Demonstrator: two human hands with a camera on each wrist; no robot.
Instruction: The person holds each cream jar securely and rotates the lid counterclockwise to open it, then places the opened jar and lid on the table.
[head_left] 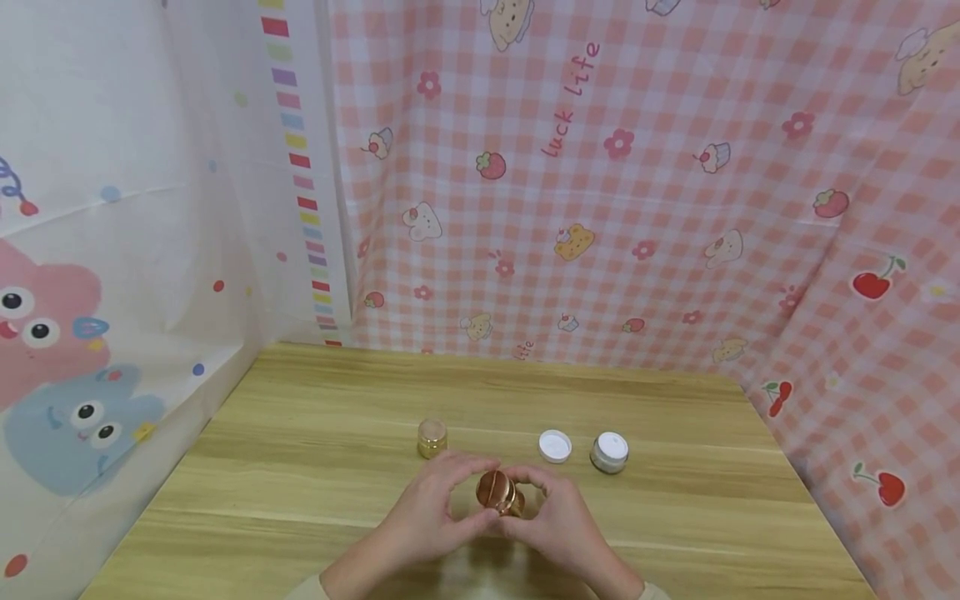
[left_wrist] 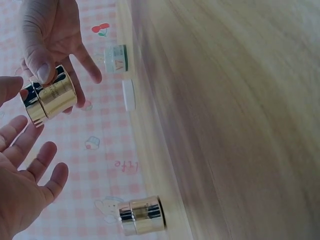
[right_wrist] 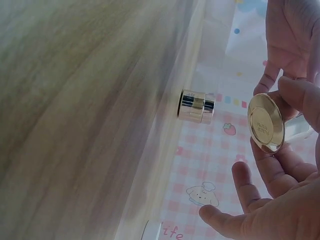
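Note:
In the head view, both hands hold a shiny gold cosmetic jar (head_left: 497, 490) tilted above the table. My left hand (head_left: 435, 510) grips it at its lid end. The base end is pinched by my right hand (head_left: 557, 518), whose thumb lies along the jar's side in the left wrist view. A seam between lid and body shows on the jar (left_wrist: 50, 95) there. From the right wrist, the jar's round base (right_wrist: 267, 124) with stamped characters faces the camera. The other fingers of both hands are spread.
A second gold jar (head_left: 432, 439) stands upright on the wooden table (head_left: 300, 467), beyond my left hand. Farther right lie a white round lid (head_left: 555, 446) and a small clear jar with a white top (head_left: 609, 452). Patterned cloths (head_left: 570, 200) hang behind and at the sides.

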